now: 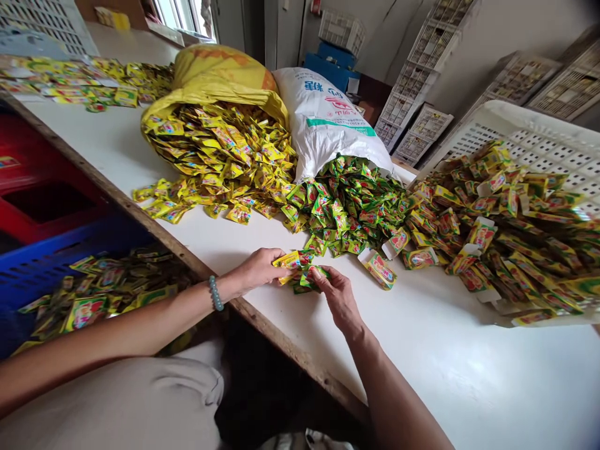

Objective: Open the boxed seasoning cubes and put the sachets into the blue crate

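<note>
My left hand pinches yellow pack, right hand green packet; likely light, slippery, soft; best gripped by edges.

Workshop with packet-filled sacks and crate stacks

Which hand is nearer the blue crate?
Left. The left hand is over the white table, right of the blue crate; the right hand is farther right.

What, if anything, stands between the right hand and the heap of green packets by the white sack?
Nothing visible: the heap lies just beyond the right hand, which pinches a green packet; a small carton sits off to the right.
</note>
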### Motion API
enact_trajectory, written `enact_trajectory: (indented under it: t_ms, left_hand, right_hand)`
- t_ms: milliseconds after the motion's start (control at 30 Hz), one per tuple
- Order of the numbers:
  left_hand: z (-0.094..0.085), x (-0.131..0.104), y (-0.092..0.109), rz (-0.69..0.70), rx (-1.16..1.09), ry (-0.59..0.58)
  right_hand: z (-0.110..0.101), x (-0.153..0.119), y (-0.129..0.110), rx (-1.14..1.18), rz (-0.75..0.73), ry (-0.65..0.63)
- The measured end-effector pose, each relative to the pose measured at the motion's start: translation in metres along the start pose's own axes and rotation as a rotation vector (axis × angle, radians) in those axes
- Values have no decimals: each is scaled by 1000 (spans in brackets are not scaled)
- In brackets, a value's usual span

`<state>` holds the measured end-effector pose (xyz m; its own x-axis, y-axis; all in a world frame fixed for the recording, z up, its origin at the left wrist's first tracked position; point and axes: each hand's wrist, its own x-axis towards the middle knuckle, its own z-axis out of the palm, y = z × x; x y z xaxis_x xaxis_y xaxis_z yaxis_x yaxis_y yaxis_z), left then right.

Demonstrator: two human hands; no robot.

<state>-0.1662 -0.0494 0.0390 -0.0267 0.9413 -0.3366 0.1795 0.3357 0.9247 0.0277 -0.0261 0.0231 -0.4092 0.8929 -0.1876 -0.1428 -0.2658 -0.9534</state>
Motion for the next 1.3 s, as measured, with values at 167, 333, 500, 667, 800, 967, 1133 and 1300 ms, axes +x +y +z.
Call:
enact_trajectory:
  t_ms: [167,333,500,667,800,967,1133,1300]
  left_hand:
    - [15,3,1,37,6,-129]
    - [17,-5,12,59,-90,-328]
    - [14,-8,15,101,-91,-284]
    - [12,-5,9,124,-50,-261]
    - [11,-4,5,143,-72,-315]
    - [9,-1,-7,77,143,-308]
    - [11,-1,-23,-52,127,-511]
    - [13,3,-22,-34,-35,-332]
  right_hand:
    - [4,-2,-1,-20,-7,-3]
    - [4,-1,2,-357,-204,182]
    - [6,0,2,-366,-211,226]
    - [7,-4,-6,-35,18,-32]
    - [11,-12,-11,-95,69,-159]
    - [-16,-1,-19,-179,-54,109]
    - [-101,26,-53,-480,-91,332]
    - [-138,25,-58,-735,-44,358]
